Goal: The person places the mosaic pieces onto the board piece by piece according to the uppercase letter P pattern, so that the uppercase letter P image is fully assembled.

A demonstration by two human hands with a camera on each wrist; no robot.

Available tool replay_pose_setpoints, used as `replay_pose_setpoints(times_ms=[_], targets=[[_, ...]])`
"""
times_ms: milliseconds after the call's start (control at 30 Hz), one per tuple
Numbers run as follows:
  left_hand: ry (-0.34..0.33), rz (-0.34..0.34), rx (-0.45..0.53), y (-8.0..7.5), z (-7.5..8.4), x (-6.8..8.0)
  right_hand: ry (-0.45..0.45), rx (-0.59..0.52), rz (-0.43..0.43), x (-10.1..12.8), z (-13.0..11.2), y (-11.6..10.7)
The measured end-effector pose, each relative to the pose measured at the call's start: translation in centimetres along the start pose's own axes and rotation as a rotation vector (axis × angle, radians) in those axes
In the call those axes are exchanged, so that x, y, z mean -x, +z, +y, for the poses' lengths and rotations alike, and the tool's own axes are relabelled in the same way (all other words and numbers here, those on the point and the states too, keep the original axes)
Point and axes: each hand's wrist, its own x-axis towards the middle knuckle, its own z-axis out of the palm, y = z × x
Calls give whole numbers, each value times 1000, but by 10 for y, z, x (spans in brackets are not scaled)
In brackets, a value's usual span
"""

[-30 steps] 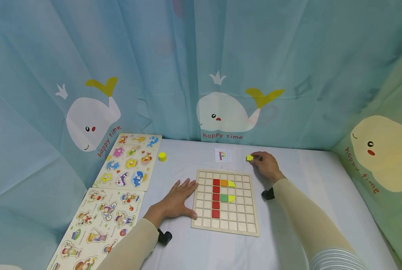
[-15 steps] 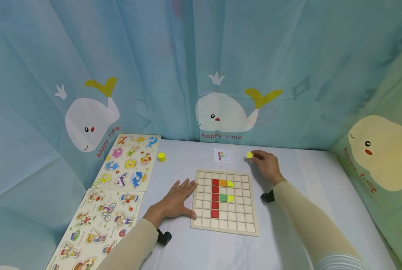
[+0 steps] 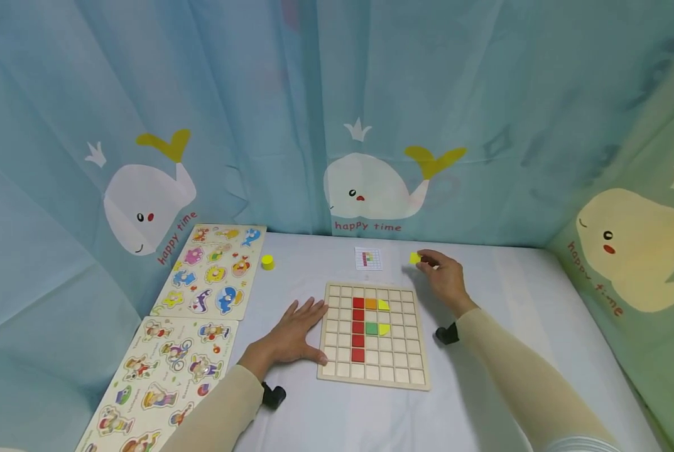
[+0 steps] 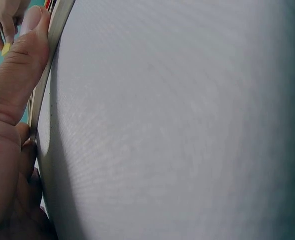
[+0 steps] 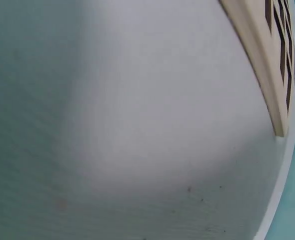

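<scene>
Right hand (image 3: 444, 276) grip pinches the yellow piece (image 3: 414, 258) at its fingertips.

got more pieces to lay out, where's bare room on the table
Bare cloth lies right of the square wooden grid board, out to the green curtain, and in front of the board. A smaller patch lies between the yellow cylinder and the small pattern card. The left side is crowded by two animal peg puzzles.

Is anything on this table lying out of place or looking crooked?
Only one thing: a yellow cylinder piece lies loose on the table beside the animal peg puzzle, apart from the grid board. The boards and the pattern card lie flat and undamaged.
</scene>
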Motion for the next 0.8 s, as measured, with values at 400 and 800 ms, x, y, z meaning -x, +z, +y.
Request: replay_pose_setpoints(times_ms=[400, 800], targets=[[15, 4, 15, -1, 1, 1, 17, -14, 8, 17, -10, -5], [4, 0, 18, -3, 4, 1, 9, -45, -63, 41, -23, -10]])
